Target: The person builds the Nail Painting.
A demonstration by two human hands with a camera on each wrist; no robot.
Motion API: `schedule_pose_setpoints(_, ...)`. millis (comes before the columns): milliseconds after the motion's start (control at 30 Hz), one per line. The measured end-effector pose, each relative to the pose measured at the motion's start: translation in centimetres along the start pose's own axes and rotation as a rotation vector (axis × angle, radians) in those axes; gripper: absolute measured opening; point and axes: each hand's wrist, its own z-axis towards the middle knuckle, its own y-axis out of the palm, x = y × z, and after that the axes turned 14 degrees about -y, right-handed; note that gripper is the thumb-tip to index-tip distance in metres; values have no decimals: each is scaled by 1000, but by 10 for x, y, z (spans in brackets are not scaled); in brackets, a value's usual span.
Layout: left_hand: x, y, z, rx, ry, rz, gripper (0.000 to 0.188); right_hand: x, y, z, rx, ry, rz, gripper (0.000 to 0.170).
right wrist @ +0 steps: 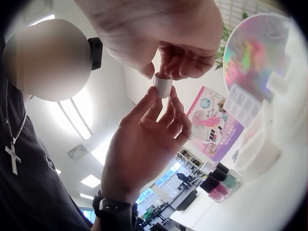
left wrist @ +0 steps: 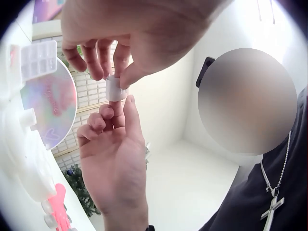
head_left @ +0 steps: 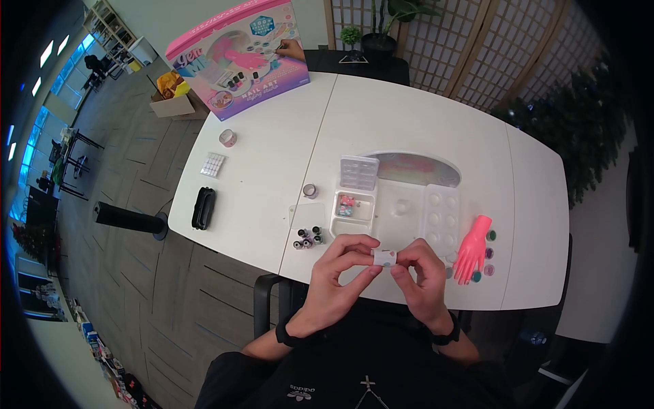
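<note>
A small white roll (head_left: 385,258) with a few coloured spots is between my two hands, above the table's front edge. My left hand (head_left: 344,273) pinches it between thumb and index finger. My right hand (head_left: 422,279) holds it from the other end, its index finger (left wrist: 116,107) reaching into the roll's opening in the left wrist view. The right thumb (left wrist: 130,108) stands close by the rim, and the remaining right fingers curl inward. Beyond the hands is a white nail art station (head_left: 402,235) with a compartment tray (head_left: 353,228) holding small coloured pieces.
A pink model hand (head_left: 472,251) lies at the right among several small coloured pots (head_left: 489,253). Several nail polish bottles (head_left: 308,240) stand left of the station, near a small round container (head_left: 310,191). Farther left are a black case (head_left: 204,208) and a large box (head_left: 238,58).
</note>
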Motion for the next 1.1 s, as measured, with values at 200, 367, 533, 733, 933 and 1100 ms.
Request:
schedule_pose_setpoints(200, 0, -4, 4, 46, 135, 201, 12, -8, -2, 3, 28, 233, 290, 12)
schedule_pose_setpoints(367, 2, -4, 5, 68, 213, 305, 13, -7, -8, 3, 5, 363, 427, 7)
schedule_pose_setpoints(533, 0, -4, 5, 87, 247, 374, 16, -7, -7, 2, 11, 364, 424, 7)
schedule_pose_setpoints(733, 6, -2, 2, 54, 124, 240, 17, -5, -1, 0, 22, 190, 186, 10)
schedule_pose_setpoints(933, 2, -3, 1, 12, 47, 72, 15, -5, 2, 1, -30, -27, -63, 12)
schedule_pose_setpoints(1100, 2, -4, 1, 26, 47, 110, 13, -2, 4, -2, 17, 98, 68, 10)
